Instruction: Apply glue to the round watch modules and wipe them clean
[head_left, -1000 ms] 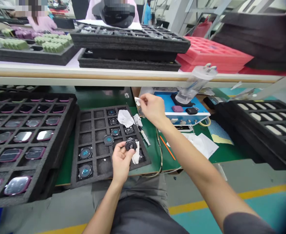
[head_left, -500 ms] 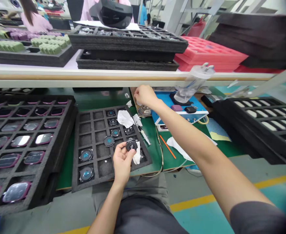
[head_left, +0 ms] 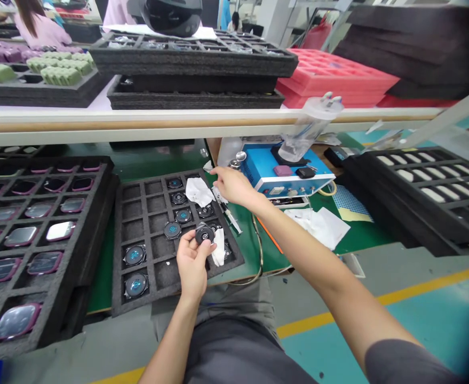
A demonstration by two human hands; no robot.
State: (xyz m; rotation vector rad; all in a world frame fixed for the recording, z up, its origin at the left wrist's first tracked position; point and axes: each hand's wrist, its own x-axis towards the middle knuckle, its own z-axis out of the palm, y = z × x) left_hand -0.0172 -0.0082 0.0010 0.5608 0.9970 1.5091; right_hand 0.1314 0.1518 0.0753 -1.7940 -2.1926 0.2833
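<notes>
Round black plastic disc (head_left: 204, 234), gripped at its rim by the left hand (head_left: 192, 265), looks light and stiff, perhaps fragile; the right hand (head_left: 233, 186) stretches open.

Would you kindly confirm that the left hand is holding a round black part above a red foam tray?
Not quite: the tray under it is black, not red. The head view shows the left hand holding the round black part above a black foam tray.
</notes>
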